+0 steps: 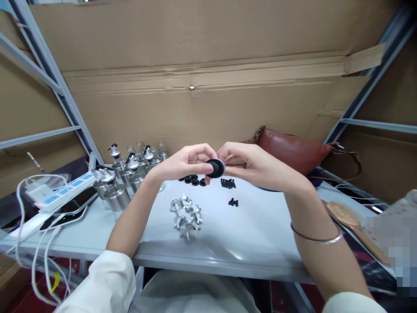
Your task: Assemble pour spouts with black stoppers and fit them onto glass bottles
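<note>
Both hands meet above the white table (pixel 260 230) and pinch a round black cap with a pale rim (pixel 215 168). My left hand (pixel 187 161) grips it from the left with curled fingers. My right hand (pixel 250 164) holds it from the right, and a thin bangle sits on that wrist. Below them lie several black rubber rings (pixel 193 179), a cluster of small black parts (pixel 228 183) and a few more (pixel 233 202). A pile of silver metal clips (pixel 186 216) rests nearer to me.
Several steel bottles with pour spouts (pixel 125 174) stand at the back left. A power strip (pixel 63 191), a phone (pixel 70 208) and white cables lie at the left edge. A brown leather bag (pixel 293 150) and a wooden brush (pixel 348 221) lie at the right. Cardboard walls stand behind.
</note>
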Demonstrator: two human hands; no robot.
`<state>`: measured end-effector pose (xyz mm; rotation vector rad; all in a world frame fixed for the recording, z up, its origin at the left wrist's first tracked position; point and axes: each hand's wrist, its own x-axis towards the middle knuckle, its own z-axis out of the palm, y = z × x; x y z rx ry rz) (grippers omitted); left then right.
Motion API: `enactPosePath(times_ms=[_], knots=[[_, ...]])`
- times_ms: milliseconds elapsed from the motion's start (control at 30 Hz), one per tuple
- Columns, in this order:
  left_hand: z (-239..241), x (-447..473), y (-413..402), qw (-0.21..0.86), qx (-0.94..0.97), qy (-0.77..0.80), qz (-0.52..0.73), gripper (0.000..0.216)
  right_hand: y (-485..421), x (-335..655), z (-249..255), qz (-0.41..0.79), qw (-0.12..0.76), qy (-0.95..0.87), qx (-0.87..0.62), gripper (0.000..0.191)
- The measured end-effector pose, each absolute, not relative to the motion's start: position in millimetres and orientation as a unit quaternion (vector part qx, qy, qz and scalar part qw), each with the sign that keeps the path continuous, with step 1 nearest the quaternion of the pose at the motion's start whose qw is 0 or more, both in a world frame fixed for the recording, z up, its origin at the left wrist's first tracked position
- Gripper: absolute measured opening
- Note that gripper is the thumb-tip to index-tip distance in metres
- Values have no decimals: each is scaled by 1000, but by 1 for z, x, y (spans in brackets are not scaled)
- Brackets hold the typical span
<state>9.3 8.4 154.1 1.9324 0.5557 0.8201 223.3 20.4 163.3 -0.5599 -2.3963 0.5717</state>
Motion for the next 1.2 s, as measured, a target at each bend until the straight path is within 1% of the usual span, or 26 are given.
enactPosePath(times_ms=[67, 200, 367, 500, 700, 867, 1000, 1200], knots=[[155, 12, 5, 446, 781, 221, 376, 43, 18, 225, 165, 192, 339, -891, -233, 27], [157, 17, -6, 421, 778, 224, 408, 39, 12, 228, 167, 173, 360, -886, -236, 30], [159, 22, -19, 364, 779, 247, 446, 37, 2, 226, 170, 114, 406, -869, -258, 31], [159, 23, -19, 332, 777, 271, 461, 35, -5, 224, 170, 120, 379, -882, -253, 31], [157, 19, -10, 372, 786, 294, 398, 31, 0, 225, 169, 146, 324, -903, -241, 29], [153, 15, 3, 409, 791, 281, 357, 31, 14, 227, 167, 223, 273, -906, -232, 31], [152, 10, 8, 405, 806, 265, 340, 28, 20, 227, 165, 274, 276, -891, -235, 33], [153, 8, 6, 392, 817, 267, 327, 27, 20, 225, 163, 275, 276, -892, -230, 32]])
